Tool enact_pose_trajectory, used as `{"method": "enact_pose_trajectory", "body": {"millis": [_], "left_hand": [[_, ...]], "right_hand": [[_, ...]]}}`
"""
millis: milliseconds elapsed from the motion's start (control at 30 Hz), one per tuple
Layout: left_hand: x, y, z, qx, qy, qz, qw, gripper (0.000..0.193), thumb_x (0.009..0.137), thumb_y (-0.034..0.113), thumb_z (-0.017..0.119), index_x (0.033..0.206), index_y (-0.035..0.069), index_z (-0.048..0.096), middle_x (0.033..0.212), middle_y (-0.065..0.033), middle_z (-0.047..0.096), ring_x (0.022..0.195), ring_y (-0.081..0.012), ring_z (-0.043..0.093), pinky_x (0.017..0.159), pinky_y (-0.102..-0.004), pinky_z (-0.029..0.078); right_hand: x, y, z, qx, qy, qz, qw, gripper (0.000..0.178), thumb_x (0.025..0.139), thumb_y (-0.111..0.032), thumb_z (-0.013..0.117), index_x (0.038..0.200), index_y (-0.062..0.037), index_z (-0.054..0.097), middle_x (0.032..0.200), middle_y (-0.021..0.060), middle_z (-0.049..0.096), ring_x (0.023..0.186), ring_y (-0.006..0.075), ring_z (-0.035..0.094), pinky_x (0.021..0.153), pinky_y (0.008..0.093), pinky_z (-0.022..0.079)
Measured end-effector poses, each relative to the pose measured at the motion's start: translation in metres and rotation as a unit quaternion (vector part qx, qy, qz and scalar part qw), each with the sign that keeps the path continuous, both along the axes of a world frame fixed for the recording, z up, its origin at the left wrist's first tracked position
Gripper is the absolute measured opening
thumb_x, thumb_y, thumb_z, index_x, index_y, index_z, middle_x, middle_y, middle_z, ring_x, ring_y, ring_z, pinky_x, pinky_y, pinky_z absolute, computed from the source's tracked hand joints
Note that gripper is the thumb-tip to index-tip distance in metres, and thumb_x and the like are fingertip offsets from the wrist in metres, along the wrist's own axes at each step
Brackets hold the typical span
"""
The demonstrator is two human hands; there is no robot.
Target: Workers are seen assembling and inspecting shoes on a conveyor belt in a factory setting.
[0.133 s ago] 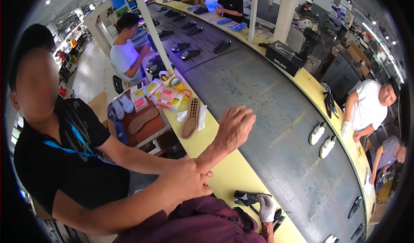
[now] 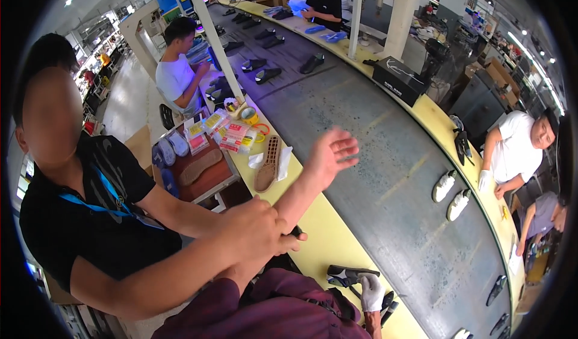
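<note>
The bare left hand (image 2: 329, 157) spreads loosely; the cloth-gloved right hand (image 2: 372, 294) touches a slender black shoe (image 2: 343, 275), its grip unclear.

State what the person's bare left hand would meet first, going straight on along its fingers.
The bare left hand points across the flat dark-grey conveyor belt; the way looks free, perhaps as far as the long yellow far-side ledge. Its height is unclear.

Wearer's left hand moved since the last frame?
Yes, up the picture. Judged against the brown sole, the left hand now reaches above the sole's upper end; before, it sat below that level.
</note>
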State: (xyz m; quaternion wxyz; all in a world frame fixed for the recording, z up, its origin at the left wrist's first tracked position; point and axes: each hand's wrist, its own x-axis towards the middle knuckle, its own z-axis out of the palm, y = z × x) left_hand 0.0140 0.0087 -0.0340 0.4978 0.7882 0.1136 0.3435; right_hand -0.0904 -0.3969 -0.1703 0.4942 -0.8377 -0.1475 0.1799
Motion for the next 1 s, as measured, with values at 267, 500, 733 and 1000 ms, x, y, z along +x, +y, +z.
{"method": "enact_pose_trajectory", "body": {"millis": [267, 500, 733, 1000], "left_hand": [[0.046, -0.052, 0.029, 0.193, 0.010, 0.026, 0.981, 0.011, 0.104, 0.014, 0.059, 0.105, 0.005, 0.064, 0.096, -0.0063, 0.076, 0.079, -0.0222, 0.072, 0.068, -0.0370, 0.058], [0.047, -0.063, 0.043, -0.409, 0.109, -0.208, 0.882, 0.018, 0.104, 0.015, 0.059, 0.118, 0.005, 0.066, 0.094, -0.0078, 0.073, 0.087, -0.0234, 0.070, 0.085, -0.0438, 0.060], [0.049, -0.063, 0.010, -0.619, 0.127, -0.118, 0.766, 0.020, 0.103, 0.016, 0.060, 0.118, 0.004, 0.065, 0.101, -0.0079, 0.073, 0.090, -0.0231, 0.070, 0.086, -0.0473, 0.061], [0.044, -0.081, 0.054, 0.352, -0.125, -0.071, 0.925, 0.024, 0.095, -0.004, 0.057, 0.115, 0.006, 0.065, 0.090, -0.0113, 0.068, 0.082, -0.0316, 0.069, 0.079, -0.0429, 0.056]], "right_hand": [[0.003, 0.014, 0.047, 0.004, 0.039, -0.026, 0.999, 0.019, 0.103, -0.005, 0.060, 0.111, 0.0027, 0.076, 0.099, 0.0129, 0.080, 0.093, 0.0189, 0.076, 0.086, 0.0321, 0.058], [0.015, 0.078, 0.107, 0.117, 0.059, 0.092, 0.987, 0.018, 0.098, -0.003, 0.072, 0.116, 0.0012, 0.073, 0.104, 0.0166, 0.075, 0.092, 0.0272, 0.077, 0.082, 0.0361, 0.060], [0.035, 0.116, 0.130, 0.140, -0.033, 0.138, 0.980, 0.050, 0.091, -0.008, 0.080, 0.137, 0.0000, 0.063, 0.119, 0.0173, 0.072, 0.108, 0.0293, 0.074, 0.095, 0.0396, 0.059], [0.034, 0.126, 0.119, 0.171, 0.036, 0.175, 0.969, 0.061, 0.095, -0.017, 0.077, 0.149, 0.0007, 0.056, 0.142, 0.0203, 0.064, 0.129, 0.0314, 0.066, 0.109, 0.0412, 0.053]]}}
